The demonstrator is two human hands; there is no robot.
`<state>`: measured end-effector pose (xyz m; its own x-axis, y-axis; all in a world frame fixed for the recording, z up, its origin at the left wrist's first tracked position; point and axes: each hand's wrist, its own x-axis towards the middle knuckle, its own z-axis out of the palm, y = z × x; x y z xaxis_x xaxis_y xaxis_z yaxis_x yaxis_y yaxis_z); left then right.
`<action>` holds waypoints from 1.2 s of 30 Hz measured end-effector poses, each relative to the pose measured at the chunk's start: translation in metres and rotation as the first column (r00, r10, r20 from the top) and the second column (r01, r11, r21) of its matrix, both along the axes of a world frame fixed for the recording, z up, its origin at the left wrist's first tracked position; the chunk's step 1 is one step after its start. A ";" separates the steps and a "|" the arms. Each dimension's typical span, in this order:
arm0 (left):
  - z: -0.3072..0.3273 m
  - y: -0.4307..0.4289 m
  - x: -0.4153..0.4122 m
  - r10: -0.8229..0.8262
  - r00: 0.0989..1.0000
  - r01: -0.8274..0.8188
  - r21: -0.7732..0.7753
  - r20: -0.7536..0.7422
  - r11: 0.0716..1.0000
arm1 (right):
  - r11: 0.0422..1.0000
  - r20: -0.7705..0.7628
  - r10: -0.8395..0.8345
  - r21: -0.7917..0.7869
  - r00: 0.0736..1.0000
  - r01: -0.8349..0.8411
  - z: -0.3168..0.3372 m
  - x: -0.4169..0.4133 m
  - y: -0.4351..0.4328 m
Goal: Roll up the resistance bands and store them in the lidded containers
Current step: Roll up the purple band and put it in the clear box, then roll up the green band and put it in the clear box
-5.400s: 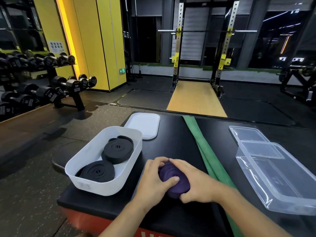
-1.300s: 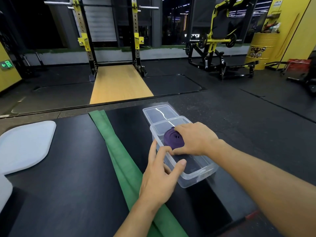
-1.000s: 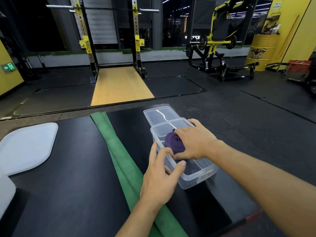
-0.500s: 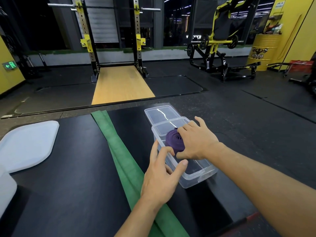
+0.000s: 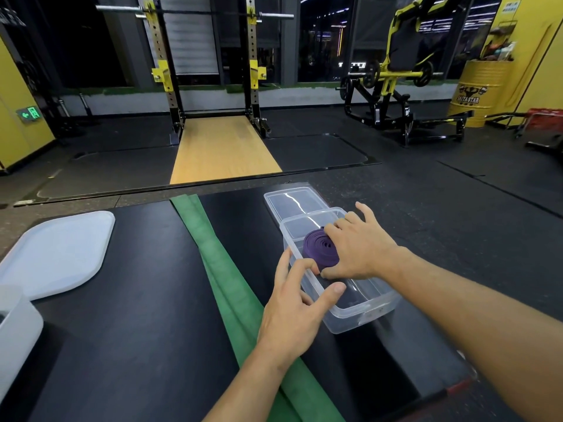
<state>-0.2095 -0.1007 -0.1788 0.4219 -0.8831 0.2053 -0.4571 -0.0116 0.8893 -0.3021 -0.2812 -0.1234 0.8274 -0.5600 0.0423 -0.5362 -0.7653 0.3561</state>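
— Edges and room, from the head view?

— The clear rectangular plastic container (image 5: 365, 312) sits near the right edge of the black padded table top (image 5: 137, 300), its long side running away from the person. Just past its far end a clear flat lid (image 5: 292, 199) lies close to the table's far edge. A long flat green resistance band (image 5: 225, 278) crosses the table from far edge to near edge, left of the container, with a narrow bare strip between them. A wider bare stretch separates the band from the white rounded lid (image 5: 58, 254) at the left.

— Counts?

— Two bands: the green one, and a purple rolled band (image 5: 320, 248) coiled inside the clear container, in its far half. Two lids, two containers, two hands.

— The hands?

— The right hand (image 5: 359, 248) reaches into the container and holds the purple coil, thumb at its near side, fingers over its far side. The left hand (image 5: 292, 312) is at the container's near-left rim, fingers spread and loosely bent, gripping nothing. I cannot tell whether its fingertips touch the rim.

— Hidden?

— The second container, a white tub (image 5: 15, 324), is cut off by the left frame edge. The left forearm crosses the green band, whose near end leaves the frame. The right hand covers part of the coil.
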 end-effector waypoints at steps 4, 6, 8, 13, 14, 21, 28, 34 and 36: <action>0.001 0.000 0.000 -0.013 1.000 0.013 0.009 -0.006 1.000 | 0.999 -0.005 0.019 0.046 1.000 -0.018 0.002 0.005 -0.004; 0.002 0.000 0.001 -0.008 1.000 0.008 0.017 -0.012 1.000 | 0.999 -0.019 0.037 0.010 0.999 -0.037 0.002 0.005 -0.006; 0.002 0.000 0.000 -0.005 1.000 0.006 0.038 -0.007 0.999 | 0.999 -0.048 0.045 -0.024 0.998 -0.046 0.001 0.003 -0.006; 0.003 0.000 0.001 -0.008 1.000 0.008 0.053 0.009 0.999 | 0.997 -0.037 -0.001 -0.078 0.999 -0.002 -0.004 0.006 -0.002; 0.002 0.000 0.001 -0.012 1.000 0.011 0.058 0.005 0.998 | 0.996 -0.029 -0.018 -0.092 0.999 0.015 -0.005 0.008 -0.001; 0.003 0.002 0.003 -0.044 0.999 0.045 0.071 -0.014 0.996 | 0.988 -0.009 -0.057 -0.143 0.998 0.055 -0.007 0.009 0.001; 0.005 0.004 0.001 -0.066 0.998 0.067 0.065 -0.011 0.996 | 0.996 0.043 -0.014 -0.088 0.999 0.018 -0.010 0.008 -0.006; 0.009 0.007 0.000 -0.074 0.996 0.068 0.117 0.047 0.991 | 1.000 0.064 -0.017 -0.012 0.998 0.018 -0.006 0.006 0.000; 0.010 0.006 0.001 -0.069 0.996 0.062 0.135 0.049 0.989 | 0.998 0.064 -0.023 0.065 0.998 0.019 -0.006 0.002 -0.002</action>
